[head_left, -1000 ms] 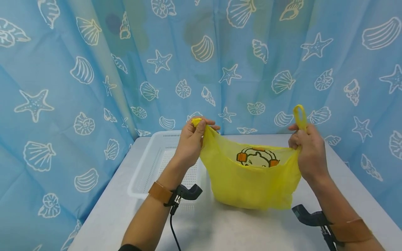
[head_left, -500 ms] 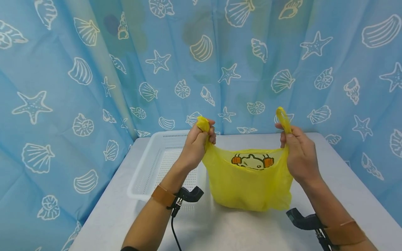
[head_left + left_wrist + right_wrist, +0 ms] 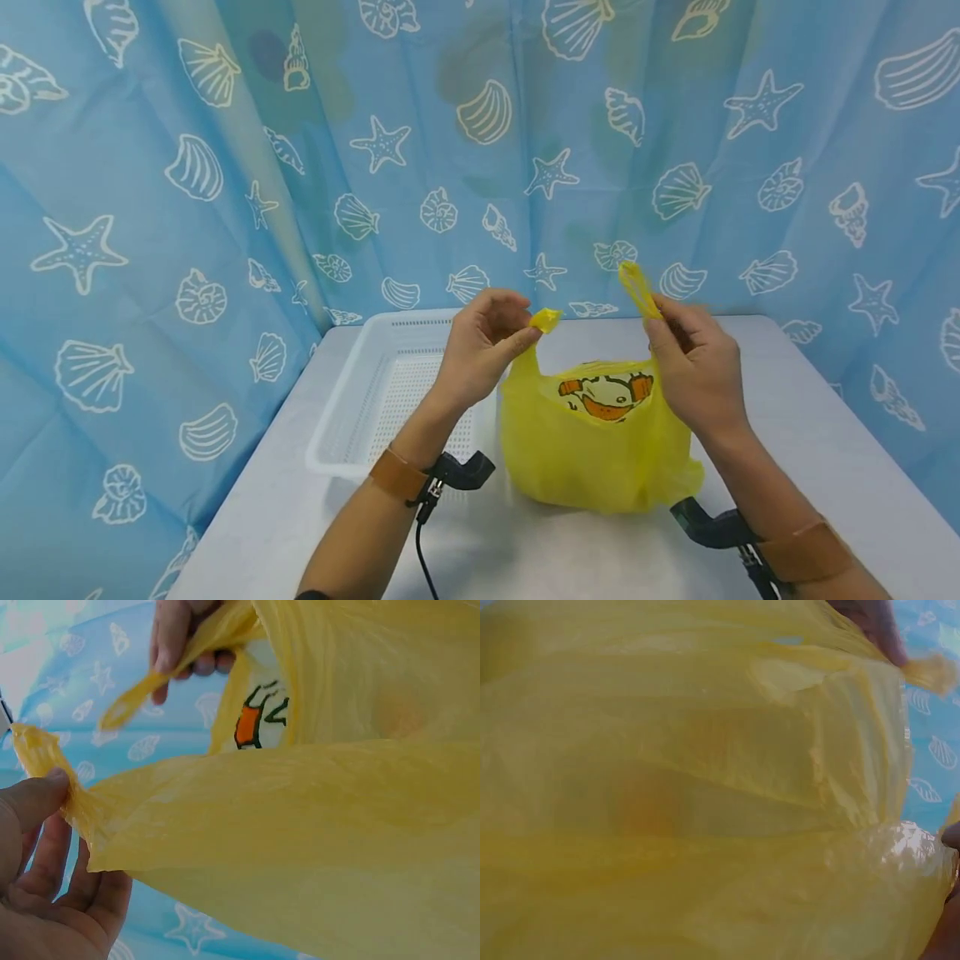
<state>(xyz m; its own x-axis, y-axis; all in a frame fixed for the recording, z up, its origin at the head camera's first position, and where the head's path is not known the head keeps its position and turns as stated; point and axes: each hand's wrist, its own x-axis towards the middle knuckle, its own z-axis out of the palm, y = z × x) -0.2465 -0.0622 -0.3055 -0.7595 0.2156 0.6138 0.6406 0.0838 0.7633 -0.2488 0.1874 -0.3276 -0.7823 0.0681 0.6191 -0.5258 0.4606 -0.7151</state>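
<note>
A yellow plastic bag [image 3: 592,458] with two loop handles sits on the table, bulging at its base. Through its mouth shows a white item with an orange and black cartoon print [image 3: 606,395]; the rest of that item is hidden inside. My left hand [image 3: 483,346] pinches the bag's left handle between thumb and fingers, the end poking out above. Opposite it, my right hand [image 3: 697,362] grips the right handle, whose loop stands up past the fingertips. In the left wrist view the left thumb [image 3: 41,796] presses the gathered plastic.
A white perforated plastic basket [image 3: 337,417] stands left of the bag, partly behind my left forearm. The white table [image 3: 570,567] reaches back to a blue curtain [image 3: 480,208] with seashell prints. A camera cable [image 3: 423,558] hangs from the left wrist.
Both hands have come closer together, the left moving right and the right moving left. The bag's mouth has narrowed and slackened, and more of the printed item shows.
</note>
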